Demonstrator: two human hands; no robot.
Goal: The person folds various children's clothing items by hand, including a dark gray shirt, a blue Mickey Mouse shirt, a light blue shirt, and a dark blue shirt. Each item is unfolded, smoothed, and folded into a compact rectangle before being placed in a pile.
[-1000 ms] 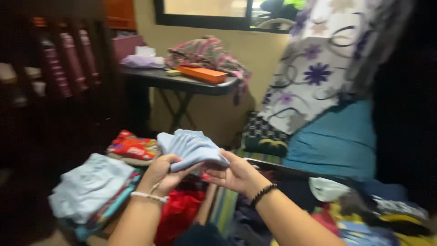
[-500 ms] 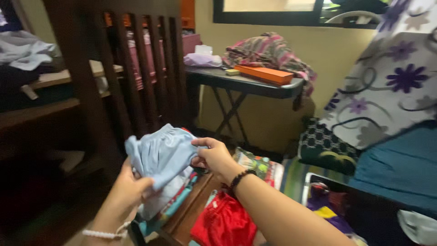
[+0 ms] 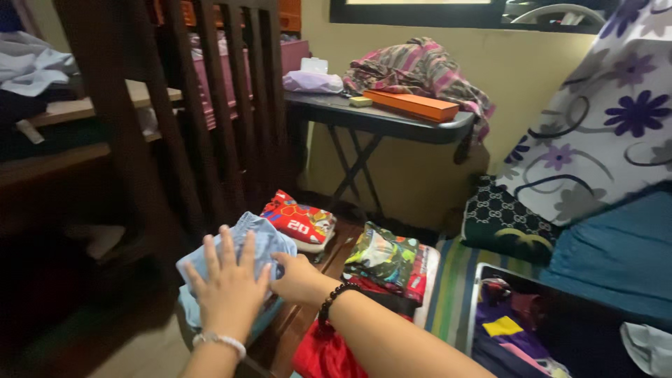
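Observation:
My left hand (image 3: 227, 283) lies flat, fingers spread, on top of a folded light blue garment (image 3: 257, 234) that rests on a stack of folded pale blue clothes (image 3: 187, 311). My right hand (image 3: 297, 276), with a black bead bracelet on its wrist, touches the garment's right edge. Beside the stack lie a folded red printed garment (image 3: 299, 219) and a green patterned folded piece (image 3: 383, 253). A red shiny cloth (image 3: 318, 353) lies under my right forearm.
A dark wooden slatted frame (image 3: 210, 105) stands at the left. A folding table (image 3: 378, 119) at the back carries an orange box (image 3: 414, 105) and a striped cloth. A floral sheet (image 3: 602, 119) and blue bedding (image 3: 616, 252) are at the right, with an open case of clothes (image 3: 511, 329) below.
Both hands brought the light blue garment down from mid-air onto the stack. My left hand now presses flat on it, and the view has dropped toward the piles.

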